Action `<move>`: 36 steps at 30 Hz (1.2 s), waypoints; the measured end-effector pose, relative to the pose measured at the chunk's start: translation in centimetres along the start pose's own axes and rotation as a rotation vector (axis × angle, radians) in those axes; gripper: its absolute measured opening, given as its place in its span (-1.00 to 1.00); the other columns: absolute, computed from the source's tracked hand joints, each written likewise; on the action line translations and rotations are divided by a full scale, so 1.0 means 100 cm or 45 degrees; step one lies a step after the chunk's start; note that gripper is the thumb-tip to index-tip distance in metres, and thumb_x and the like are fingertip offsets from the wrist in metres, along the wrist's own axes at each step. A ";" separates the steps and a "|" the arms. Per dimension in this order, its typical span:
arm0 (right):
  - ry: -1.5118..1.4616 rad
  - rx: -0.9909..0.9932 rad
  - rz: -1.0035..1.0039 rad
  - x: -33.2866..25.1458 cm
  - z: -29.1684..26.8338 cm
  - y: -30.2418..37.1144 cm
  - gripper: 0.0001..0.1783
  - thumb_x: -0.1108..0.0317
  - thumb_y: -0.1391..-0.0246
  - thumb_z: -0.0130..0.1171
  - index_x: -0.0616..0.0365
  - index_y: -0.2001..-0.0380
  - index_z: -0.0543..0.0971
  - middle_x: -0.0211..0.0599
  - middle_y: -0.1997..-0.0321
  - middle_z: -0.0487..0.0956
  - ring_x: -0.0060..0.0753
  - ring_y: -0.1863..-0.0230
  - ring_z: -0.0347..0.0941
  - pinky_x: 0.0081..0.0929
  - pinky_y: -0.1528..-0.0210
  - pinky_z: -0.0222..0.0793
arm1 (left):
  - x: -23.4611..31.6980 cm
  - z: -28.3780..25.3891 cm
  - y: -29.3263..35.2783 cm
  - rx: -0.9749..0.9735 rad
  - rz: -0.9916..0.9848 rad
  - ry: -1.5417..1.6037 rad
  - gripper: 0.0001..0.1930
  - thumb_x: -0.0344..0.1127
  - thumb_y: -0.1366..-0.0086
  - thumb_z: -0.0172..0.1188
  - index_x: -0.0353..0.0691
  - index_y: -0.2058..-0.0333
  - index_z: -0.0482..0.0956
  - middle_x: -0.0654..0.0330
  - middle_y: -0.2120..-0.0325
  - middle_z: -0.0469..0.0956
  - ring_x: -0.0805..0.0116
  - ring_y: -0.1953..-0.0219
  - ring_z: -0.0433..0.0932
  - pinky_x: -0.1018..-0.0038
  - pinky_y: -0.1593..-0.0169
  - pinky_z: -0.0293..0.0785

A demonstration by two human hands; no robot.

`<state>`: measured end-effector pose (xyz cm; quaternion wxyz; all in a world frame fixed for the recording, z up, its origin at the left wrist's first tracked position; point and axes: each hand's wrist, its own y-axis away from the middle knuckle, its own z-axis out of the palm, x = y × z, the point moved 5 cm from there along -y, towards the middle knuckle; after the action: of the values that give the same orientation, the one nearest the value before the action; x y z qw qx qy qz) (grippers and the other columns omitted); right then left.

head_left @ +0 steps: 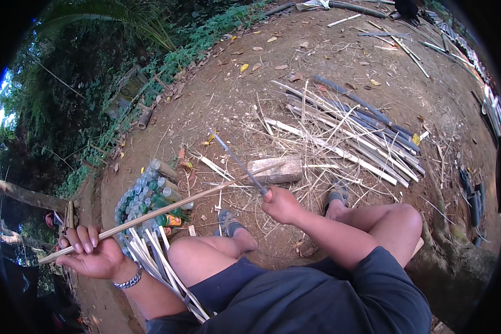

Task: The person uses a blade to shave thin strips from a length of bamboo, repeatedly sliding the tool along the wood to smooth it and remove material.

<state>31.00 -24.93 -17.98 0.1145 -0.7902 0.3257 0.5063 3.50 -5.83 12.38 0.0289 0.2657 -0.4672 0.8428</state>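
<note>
My left hand point(97, 253), palm up with a metal bracelet at the wrist, holds a long pale bamboo strip point(167, 210) between thumb and fingers. The strip slants up to the right, and its far end overlaps a short log block point(281, 172) on the ground. My right hand point(284, 205) is closed around the handle of a knife, mostly hiding it. The long narrow blade of the knife point(236, 158) points up and left and crosses the strip near the log. Whether blade and strip touch, I cannot tell. Thin split strips point(164, 267) lie beside my left thigh.
Several plastic bottles point(145, 195) are clustered left of my feet. Ahead to the right lies a pile of split bamboo point(350, 139) with dark poles point(367, 106) and scattered shavings. Green plants point(211, 39) border the dirt at the left; a tree root point(445, 239) stands at right.
</note>
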 end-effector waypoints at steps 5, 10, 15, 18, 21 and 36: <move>-0.032 -0.237 -0.410 -0.112 0.018 0.063 -0.74 0.27 0.09 0.13 0.20 0.35 0.43 0.07 0.41 0.56 0.19 0.29 0.52 -0.04 0.18 0.42 | 0.005 0.031 0.016 0.036 0.147 -0.072 -0.63 0.07 -0.32 0.11 -0.14 0.36 0.36 0.42 0.68 0.13 0.66 0.72 0.06 0.68 0.62 0.04; 0.020 -0.265 -0.377 -0.108 0.023 0.079 -0.75 0.28 0.07 0.12 0.19 0.33 0.43 0.06 0.41 0.56 0.16 0.29 0.53 -0.01 0.18 0.42 | 0.012 0.051 0.036 -0.003 0.160 -0.105 -0.62 0.08 -0.34 0.07 -0.13 0.37 0.32 0.42 0.68 0.13 0.66 0.73 0.05 0.67 0.63 0.03; 0.087 -0.119 0.131 0.016 0.008 0.055 -0.73 0.29 0.03 0.12 0.19 0.26 0.48 0.11 0.36 0.57 0.17 0.25 0.52 -0.04 0.17 0.41 | 0.014 0.073 0.052 -0.098 0.153 -0.040 -0.61 0.10 -0.37 0.01 -0.12 0.37 0.29 0.41 0.68 0.15 0.65 0.73 0.06 0.66 0.64 0.02; -0.002 -0.240 -0.050 -0.052 0.004 0.073 -0.73 0.30 0.08 0.15 0.19 0.28 0.48 0.14 0.36 0.56 0.18 0.26 0.52 -0.04 0.18 0.41 | 0.014 0.080 0.057 -0.105 0.146 -0.048 -0.62 0.08 -0.36 0.04 -0.12 0.39 0.28 0.41 0.68 0.15 0.65 0.73 0.07 0.66 0.63 0.03; -0.060 -0.233 -0.373 -0.111 0.010 0.089 -0.73 0.32 0.12 0.16 0.17 0.29 0.47 0.12 0.43 0.55 0.20 0.31 0.51 -0.03 0.23 0.42 | 0.012 0.083 0.054 -0.057 0.170 -0.051 -0.64 0.04 -0.33 0.11 -0.13 0.40 0.32 0.44 0.68 0.16 0.67 0.72 0.08 0.67 0.62 0.04; -0.051 -0.249 -0.652 -0.155 0.002 0.130 -0.70 0.34 0.08 0.14 0.18 0.24 0.40 0.06 0.44 0.56 0.20 0.34 0.51 0.01 0.24 0.43 | 0.015 0.095 0.070 -0.110 0.200 -0.056 -0.59 0.12 -0.34 0.04 -0.07 0.43 0.22 0.41 0.70 0.16 0.64 0.75 0.10 0.67 0.65 0.05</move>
<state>18.38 -28.60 -2.58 0.1681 -0.8440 0.0625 0.5054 4.17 -17.66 11.73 -0.0361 0.2451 -0.5231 0.8155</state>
